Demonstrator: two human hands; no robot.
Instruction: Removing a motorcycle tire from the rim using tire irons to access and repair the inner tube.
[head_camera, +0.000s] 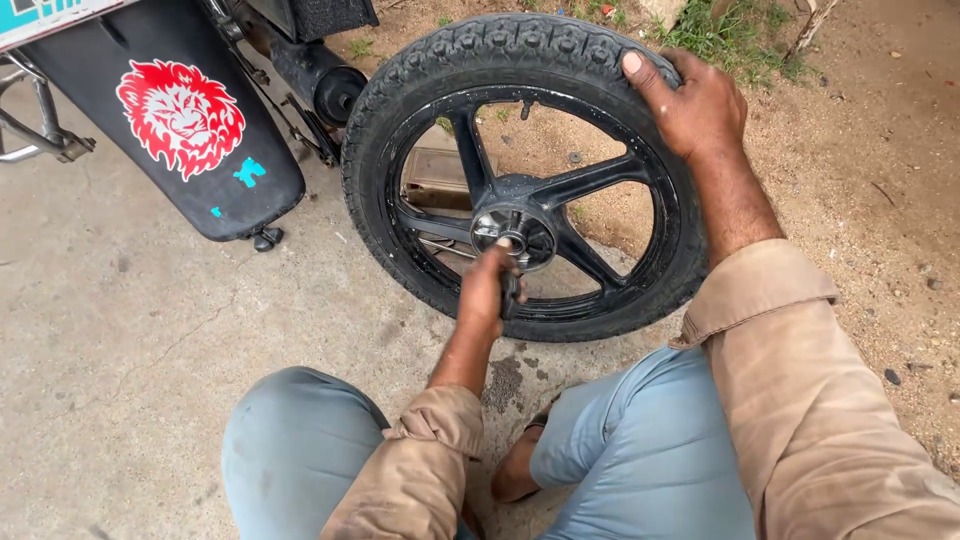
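A black motorcycle wheel (420, 60) with a knobbly tyre and cast spokes stands upright on the ground in front of me. My right hand (690, 100) grips the top of the tyre and holds it steady. My left hand (487, 290) is closed around a dark tool (510, 295), whose tip sits at the wheel's hub (520, 232). My knees in light blue trousers frame the bottom of the view.
A black motorcycle mudguard (170, 150) with a red lion sticker hangs at the upper left, with an exhaust or shock part (320, 75) beside it. Concrete floor (120, 340) lies left; bare dirt (870, 200) and grass lie right. My foot (515, 465) rests between my knees.
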